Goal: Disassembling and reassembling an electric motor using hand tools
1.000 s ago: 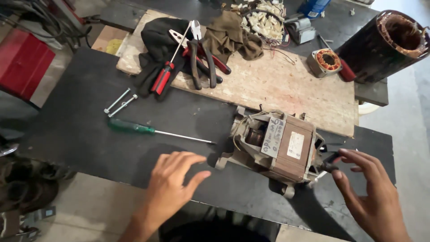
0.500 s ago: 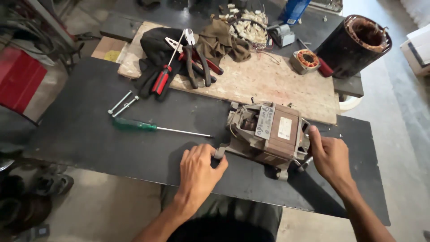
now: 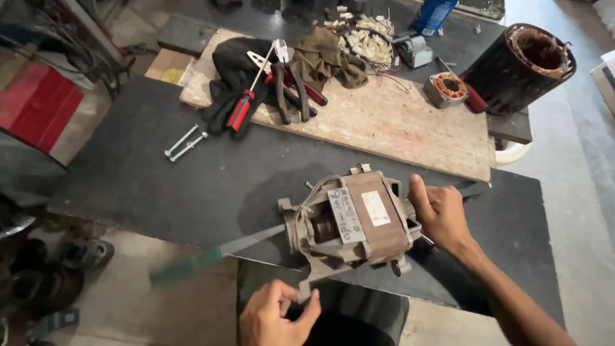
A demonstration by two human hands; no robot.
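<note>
A grey and brown electric motor point(image 3: 355, 221) with white labels lies near the front edge of the dark table point(image 3: 160, 186). My right hand point(image 3: 439, 211) grips its right end, thumb up against the housing. My left hand point(image 3: 275, 314) is below the table's edge, fingers curled around the motor's lower left mounting lug. A green-handled screwdriver point(image 3: 192, 263) shows blurred at the front edge. Its shaft points up to the motor's left end, and no hand holds it.
Two long bolts point(image 3: 184, 142) lie at the left. On the wooden board point(image 3: 397, 122) behind are a red-handled screwdriver point(image 3: 240, 112), pliers point(image 3: 291, 83), black gloves point(image 3: 230, 64), a rag point(image 3: 327, 57) and a small stator point(image 3: 446, 88). A large black stator point(image 3: 525, 67) stands back right.
The motor has been drawn toward the front edge and turned. My left hand dropped to its lower lug. The green screwdriver slid from mid-table to the front edge.
</note>
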